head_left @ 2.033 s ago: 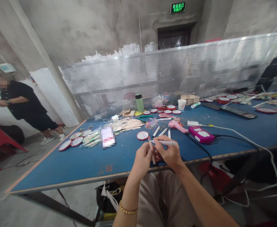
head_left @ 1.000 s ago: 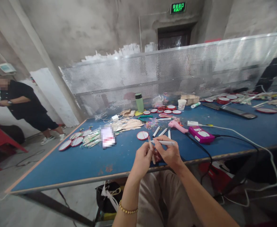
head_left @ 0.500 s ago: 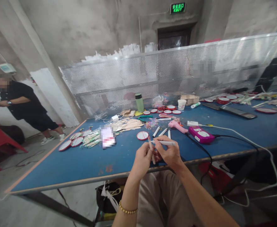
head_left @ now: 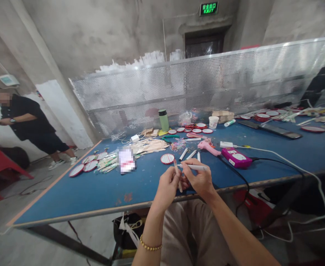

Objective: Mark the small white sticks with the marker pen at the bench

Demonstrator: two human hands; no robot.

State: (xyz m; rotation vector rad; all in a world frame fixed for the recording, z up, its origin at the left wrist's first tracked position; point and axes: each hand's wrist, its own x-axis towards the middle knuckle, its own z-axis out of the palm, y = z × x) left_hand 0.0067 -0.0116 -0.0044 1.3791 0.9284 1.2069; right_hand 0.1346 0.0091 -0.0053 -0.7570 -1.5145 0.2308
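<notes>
Left hand (head_left: 166, 184), lower centre of frame: fingers curled in, thumb and fingertips pinching a flat wooden stick (head_left: 176, 169). Stick sits near upright, slight lean, top end reddish, bottom end poking out below my thumb. Right hand (head_left: 201, 181), just right of it: fingers bent in a writing grip on a white marker (head_left: 198, 167), which lies nearly level, tip pointing left at the stick. Can't tell if the tip touches; too small.

Both hands over the near edge of the blue table (head_left: 96, 195). Gold bead bracelet (head_left: 150, 248) on my left wrist, bottom centre.

Just above the hands: round red-rimmed disc (head_left: 167, 159), then three loose pens (head_left: 191, 154) to its right. Pink glue gun (head_left: 209, 147) right of centre, purple box (head_left: 236, 158) beside it. Pile of loose sticks (head_left: 154, 145) left of centre, phone (head_left: 127, 162) in front, screen lit. Green bottle (head_left: 163, 121) and paper cup (head_left: 213, 122) further back, by the perforated panel (head_left: 140, 96). Another person (head_left: 29, 114) stands at far left, dark clothes.
</notes>
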